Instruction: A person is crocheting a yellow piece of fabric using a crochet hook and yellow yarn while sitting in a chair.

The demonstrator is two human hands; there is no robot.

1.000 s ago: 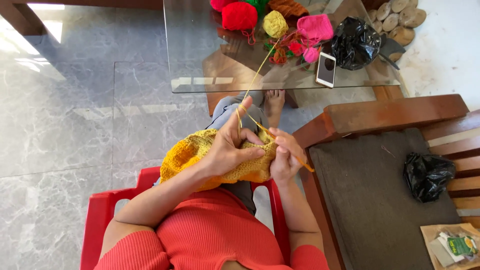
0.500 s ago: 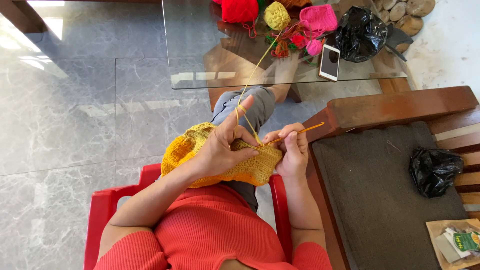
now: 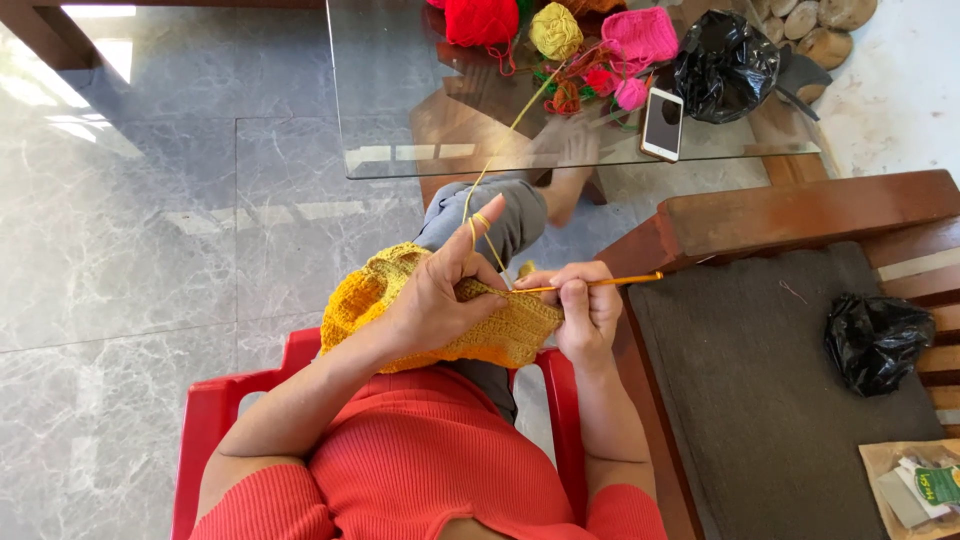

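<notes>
My left hand (image 3: 440, 295) grips a yellow crocheted piece (image 3: 500, 335) that lies across my lap, with the yellow yarn strand (image 3: 500, 145) looped over its raised forefinger. My right hand (image 3: 585, 305) pinches an orange crochet hook (image 3: 620, 281) whose tip enters the top edge of the piece. The strand runs up to a yellow yarn ball (image 3: 556, 30) on the glass table (image 3: 400, 110).
Red, pink and other yarn balls (image 3: 480, 18), a phone (image 3: 662, 122) and a black bag (image 3: 722, 65) sit on the table. A wooden bench with a dark cushion (image 3: 760, 380) stands to my right, holding another black bag (image 3: 875, 340). I sit on a red plastic chair (image 3: 215, 420).
The hook has swung from pointing down-right to lying nearly level, pointing right. My left forefinger has lifted with the strand, and both hands have shifted slightly.
</notes>
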